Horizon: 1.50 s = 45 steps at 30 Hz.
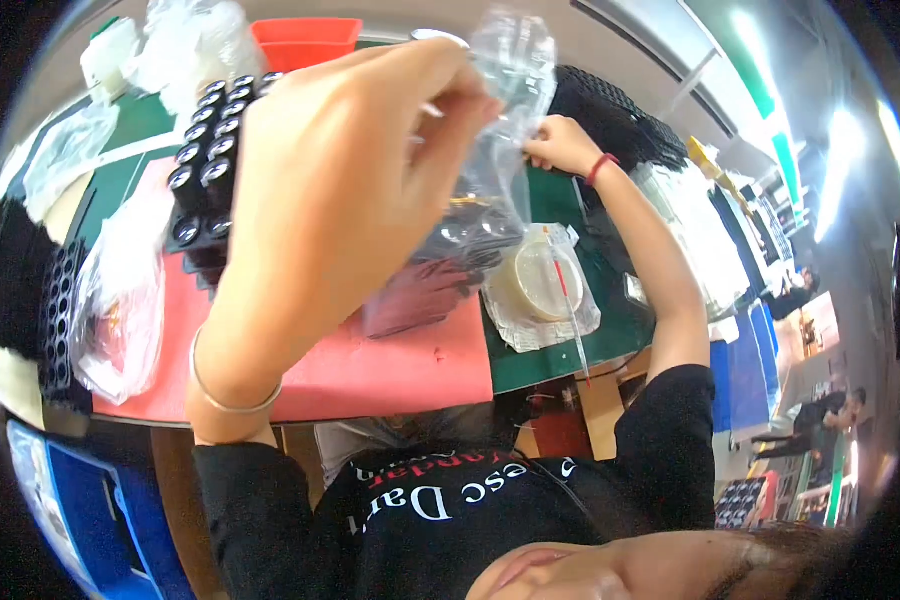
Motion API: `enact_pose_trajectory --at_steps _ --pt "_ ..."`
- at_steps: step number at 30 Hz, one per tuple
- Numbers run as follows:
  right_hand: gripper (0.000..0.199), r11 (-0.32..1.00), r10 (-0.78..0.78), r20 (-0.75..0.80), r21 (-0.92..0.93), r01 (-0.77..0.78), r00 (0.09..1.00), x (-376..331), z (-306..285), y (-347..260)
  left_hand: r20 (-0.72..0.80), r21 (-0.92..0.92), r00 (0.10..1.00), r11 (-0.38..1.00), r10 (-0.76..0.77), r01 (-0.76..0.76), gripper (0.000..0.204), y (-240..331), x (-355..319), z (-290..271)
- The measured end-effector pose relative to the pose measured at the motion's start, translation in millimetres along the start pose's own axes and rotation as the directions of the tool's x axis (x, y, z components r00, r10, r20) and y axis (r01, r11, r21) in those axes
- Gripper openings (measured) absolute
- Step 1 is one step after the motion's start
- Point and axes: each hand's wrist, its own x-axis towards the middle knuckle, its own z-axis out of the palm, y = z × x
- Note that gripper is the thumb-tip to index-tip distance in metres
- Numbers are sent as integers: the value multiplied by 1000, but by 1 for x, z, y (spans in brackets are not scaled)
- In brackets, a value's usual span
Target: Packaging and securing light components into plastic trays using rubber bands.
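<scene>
A clear plastic bag (515,75) is stretched upward above the worktable, crumpled and see-through. My left hand (335,170) looms large in front, its thumb and fingers pinched together at the bag's left side. On the other side, my right hand (567,146) is closed on the bag's right edge between thumb and fingertips. Below the hands, dark glossy pieces (460,232) show through the clear film; their exact shape is hard to make out. Partly behind my left hand stand rows of black cylinders (205,160) with shiny round tops.
A pink mat (410,375) covers part of the green table (525,368). A cream round roll (542,287) lies on clear wrapping at the right. Black trays (610,110) are stacked behind my right hand. Plastic bags (125,300) and a red bin (305,38) sit around the edges.
</scene>
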Motion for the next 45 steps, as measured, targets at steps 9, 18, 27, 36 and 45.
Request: enact_pose_trajectory --at_steps 9,18,27,36,45 --pt "19 779 -200 -564 405 479 801 -41 -62 -66 -16 169 974 960 227 -221 14 8 -15 32" --pt "20 595 -714 -263 260 760 649 -106 -87 -243 197 338 962 908 190 -249 30 24 -52 64" --pt "18 511 -846 239 111 852 476 -105 -6 -362 453 301 880 905 142 -301 22 19 -48 67" --pt "21 260 -961 127 113 959 246 -97 -6 -381 634 28 716 916 293 -400 30 22 -38 -3" --pt "30 371 -887 -397 -309 876 236 -117 -59 -357 140 25 955 963 261 -267 19 -20 -54 -169"
